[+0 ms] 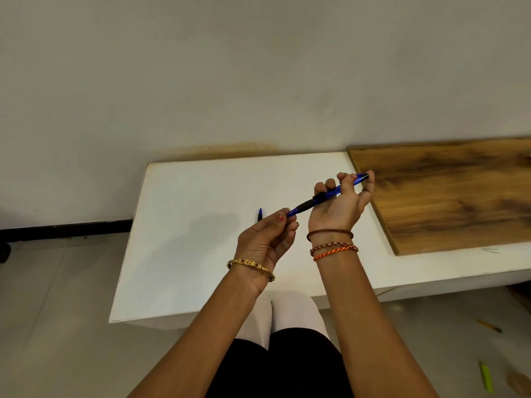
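Clamps translucent blue plastic pen [306, 204] in curled right hand [339, 208] for steadiness. Pinches its tip end with left hand [264, 237], probably for unscrewing.

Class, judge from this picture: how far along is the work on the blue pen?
Done: a small blue part lies loose on the table, off the pen. In hand: the right hand grips its barrel; the left hand pinches the front end. Left: probably fitting that part back on or taking more off; which, I cannot tell.
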